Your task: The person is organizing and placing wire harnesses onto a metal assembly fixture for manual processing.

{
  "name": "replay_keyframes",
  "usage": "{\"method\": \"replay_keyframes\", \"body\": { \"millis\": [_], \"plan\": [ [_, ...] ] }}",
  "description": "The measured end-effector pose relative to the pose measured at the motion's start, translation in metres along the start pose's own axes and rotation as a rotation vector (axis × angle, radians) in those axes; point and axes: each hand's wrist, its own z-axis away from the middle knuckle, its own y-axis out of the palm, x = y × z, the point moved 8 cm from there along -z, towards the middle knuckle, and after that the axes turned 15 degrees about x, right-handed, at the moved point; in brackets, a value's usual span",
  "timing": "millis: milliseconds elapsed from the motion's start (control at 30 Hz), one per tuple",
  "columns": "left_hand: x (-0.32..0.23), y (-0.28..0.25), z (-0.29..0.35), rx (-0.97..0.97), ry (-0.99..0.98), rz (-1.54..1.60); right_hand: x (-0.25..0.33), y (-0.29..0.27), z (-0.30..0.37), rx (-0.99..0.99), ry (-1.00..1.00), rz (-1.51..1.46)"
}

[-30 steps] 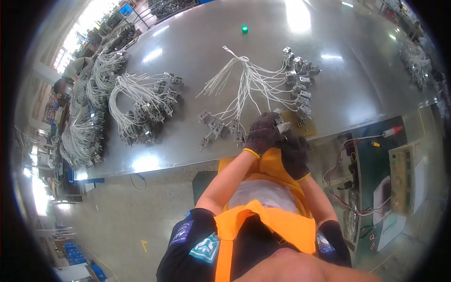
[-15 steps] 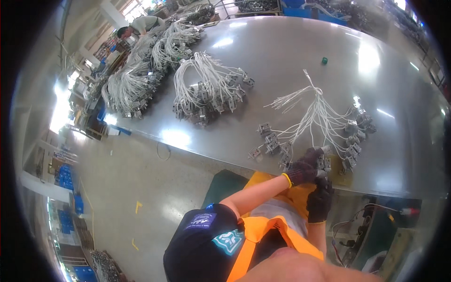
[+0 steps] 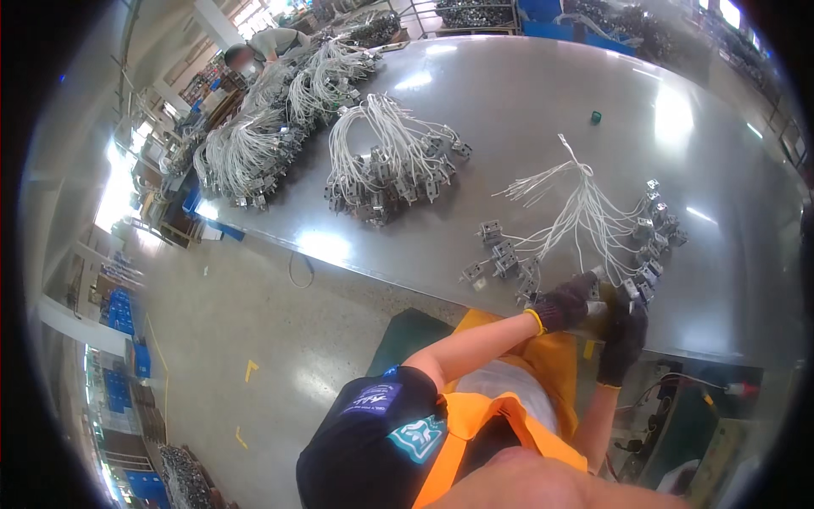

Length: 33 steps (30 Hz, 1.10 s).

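My left hand (image 3: 570,304), in a dark knit glove with a yellow cuff, is closed on a small metal part with a white wire at the table's near edge. To its right, my right hand (image 3: 623,335), gloved alike, has its fingers bent at a whitish-ended metal part (image 3: 630,290) in the right-hand row; the glove hides much of the grip. White wires (image 3: 585,204) fan out from a tied top end toward both hands. Several more boxy metal parts (image 3: 500,252) hang on the wires at the left, and others (image 3: 657,222) lie at the right.
Another bundle of wired metal parts (image 3: 386,174) lies left on the shiny metal table (image 3: 517,102), with larger heaps (image 3: 242,161) beyond. A small green object (image 3: 596,117) sits at the far side. A person (image 3: 275,42) bends over the far-left heaps. Cables (image 3: 670,377) hang below the table at right.
My right hand has moved right and slightly up, away from my left hand, to the right-hand row of parts. My left hand stays near the table edge. The whole view has shifted slightly.
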Motion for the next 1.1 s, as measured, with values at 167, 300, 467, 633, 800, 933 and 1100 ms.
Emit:
{"method": "replay_keyframes", "body": {
  "millis": [167, 300, 467, 633, 800, 933, 1100],
  "plan": [
    [-0.007, -0.003, 0.007, -0.014, 0.104, -0.015, -0.012, 0.018, 0.047, -0.093, 0.299, -0.1],
    [-0.016, -0.015, 0.008, -0.01, 0.132, 0.158, 0.016, 0.039, 0.057, -0.038, 0.305, 0.025],
    [-0.029, -0.011, 0.011, 0.028, 0.133, -0.055, 0.003, 0.036, 0.066, -0.084, 0.34, -0.099],
    [-0.039, -0.018, 0.012, 0.027, 0.199, -0.158, -0.01, 0.04, 0.073, -0.083, 0.355, -0.222],
    [-0.018, -0.011, 0.002, 0.005, 0.153, 0.006, -0.008, 0.06, 0.057, 0.039, 0.329, -0.151],
    [-0.02, -0.006, 0.0, -0.033, 0.206, -0.003, 0.036, 0.07, 0.045, -0.032, -0.195, 0.462],
    [-0.024, -0.003, -0.003, 0.114, 0.182, -0.002, 0.056, 0.077, 0.042, 0.055, -0.2, 0.864]
  ]
}}
